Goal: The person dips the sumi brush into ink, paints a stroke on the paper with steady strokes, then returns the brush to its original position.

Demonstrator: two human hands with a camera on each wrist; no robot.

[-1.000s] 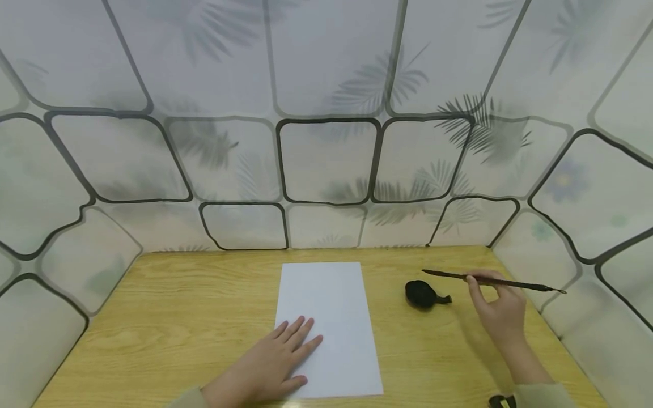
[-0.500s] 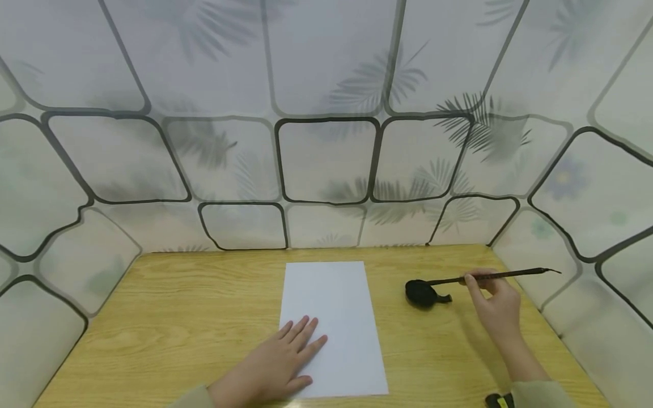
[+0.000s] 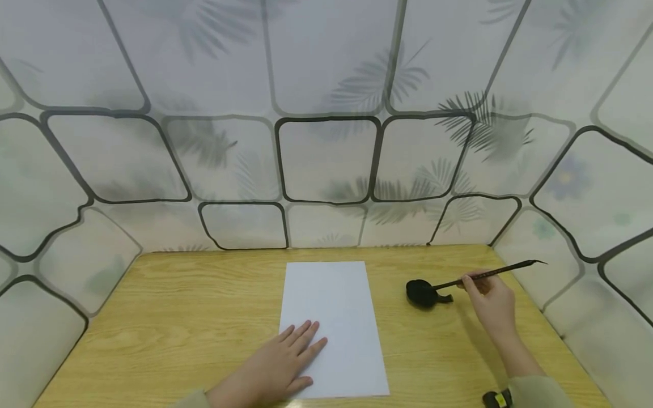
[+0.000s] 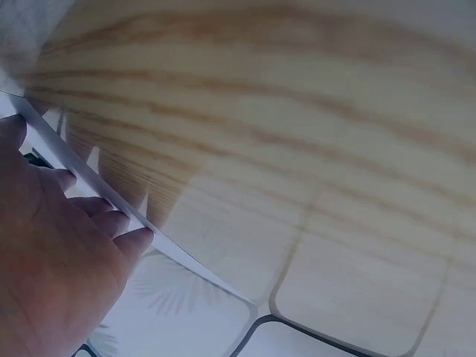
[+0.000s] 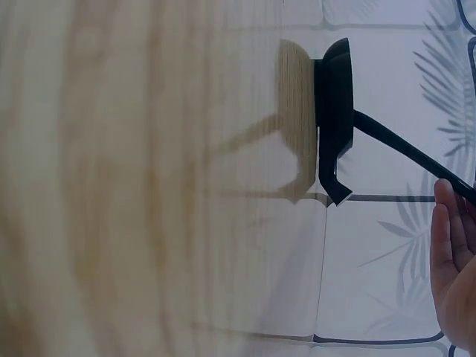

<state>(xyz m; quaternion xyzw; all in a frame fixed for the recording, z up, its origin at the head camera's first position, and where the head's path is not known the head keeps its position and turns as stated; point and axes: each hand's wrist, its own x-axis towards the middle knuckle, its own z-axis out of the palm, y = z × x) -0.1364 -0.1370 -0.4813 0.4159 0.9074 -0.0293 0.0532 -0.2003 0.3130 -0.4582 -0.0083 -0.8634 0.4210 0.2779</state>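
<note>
My left hand (image 3: 280,360) lies with spread, straight fingers on the lower left of a white sheet of paper (image 3: 339,306). In the left wrist view its fingertips (image 4: 137,238) rest along the paper's edge. My right hand (image 3: 492,306) pinches a dark writing brush (image 3: 497,272) near the middle of its handle. The brush slants, its thin hanging loop at the upper right and its lower end at a black ink dish (image 3: 420,294) with a short handle. In the right wrist view the brush (image 5: 409,152) reaches down behind the rim of the dish (image 5: 336,93), where its tip is hidden.
The wood-grain table (image 3: 204,306) ends against a patterned wall covering (image 3: 326,158) that also closes in both sides. By the right sleeve, at the front, sits a small black object with a yellow patch (image 3: 497,399).
The brush has swung from nearly level to a slant, its tip end lowering into the dish. My right hand has shifted slightly left. Paper and left hand moved slightly right, then stayed.
</note>
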